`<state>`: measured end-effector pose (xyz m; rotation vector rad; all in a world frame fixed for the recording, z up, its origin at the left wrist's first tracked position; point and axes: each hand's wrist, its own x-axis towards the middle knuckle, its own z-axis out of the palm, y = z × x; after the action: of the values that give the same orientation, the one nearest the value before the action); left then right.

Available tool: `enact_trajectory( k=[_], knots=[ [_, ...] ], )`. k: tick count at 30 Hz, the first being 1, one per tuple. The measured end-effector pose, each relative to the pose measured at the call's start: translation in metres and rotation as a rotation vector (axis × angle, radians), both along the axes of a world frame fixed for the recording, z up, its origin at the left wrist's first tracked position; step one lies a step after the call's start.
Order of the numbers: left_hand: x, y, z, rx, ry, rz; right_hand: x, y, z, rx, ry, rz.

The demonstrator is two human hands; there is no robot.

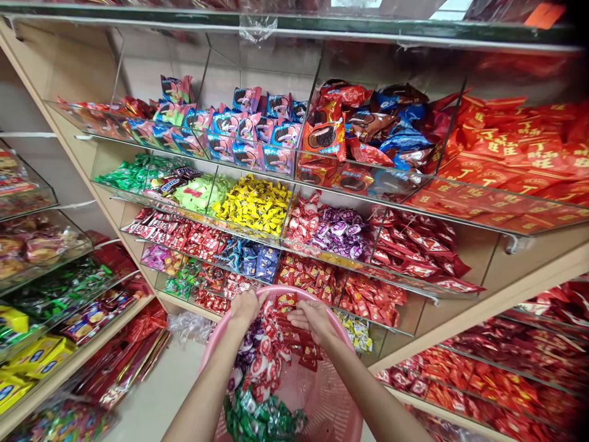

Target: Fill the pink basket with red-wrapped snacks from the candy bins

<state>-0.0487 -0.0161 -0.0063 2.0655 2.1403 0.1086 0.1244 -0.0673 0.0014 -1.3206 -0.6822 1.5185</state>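
Head view: the pink basket (324, 390) sits at six o'clock; my left hand (245, 308) curls at its eleven-o'clock rim, probably steadying it, grip unclear; my right hand (313, 319), loosely open, nears red packets (294, 337) inside.

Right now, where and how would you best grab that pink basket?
I'd take the pink basket by its rim, at the left and right sides, coming in from outside. It's round and wide, and the sweets sit mostly in its left part, so that side may feel heavier.
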Motion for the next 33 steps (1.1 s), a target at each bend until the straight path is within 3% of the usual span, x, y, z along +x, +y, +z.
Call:
enact_trajectory(
  k=[6, 10, 13, 16, 18, 21, 24, 27, 33],
  knots=[
    [-0.002, 0.003, -0.005, -0.033, -0.009, -0.006, 0.0, -0.003, -0.01, -0.007, -0.11, 0.095],
    [-0.002, 0.004, -0.005, -0.016, -0.005, -0.013, 0.005, 0.0, -0.01, 0.108, -0.319, 0.124],
    [-0.002, 0.003, -0.005, -0.022, 0.008, -0.014, 0.018, 0.012, 0.003, 0.256, -0.615, 0.075],
    [-0.001, 0.003, -0.003, -0.034, 0.016, -0.006, 0.037, 0.032, 0.017, 0.377, -1.052, -0.036],
    [-0.001, 0.002, -0.002, -0.039, 0.017, -0.002, 0.048, 0.047, 0.019, 0.322, -1.338, -0.055],
    [0.0, 0.002, -0.001, -0.034, 0.013, -0.005, 0.056, 0.066, 0.012, 0.107, -1.593, 0.099],
    [0.0, 0.002, 0.0, -0.045, 0.003, 0.001, 0.057, 0.076, 0.002, 0.016, -1.647, 0.207],
    [0.0, 0.002, 0.0, -0.059, 0.0, 0.006, 0.055, 0.079, -0.003, 0.003, -1.644, 0.214],
    [-0.001, 0.003, -0.003, -0.042, -0.013, -0.009, 0.056, 0.07, 0.006, 0.013, -1.666, 0.201]
  ],
)
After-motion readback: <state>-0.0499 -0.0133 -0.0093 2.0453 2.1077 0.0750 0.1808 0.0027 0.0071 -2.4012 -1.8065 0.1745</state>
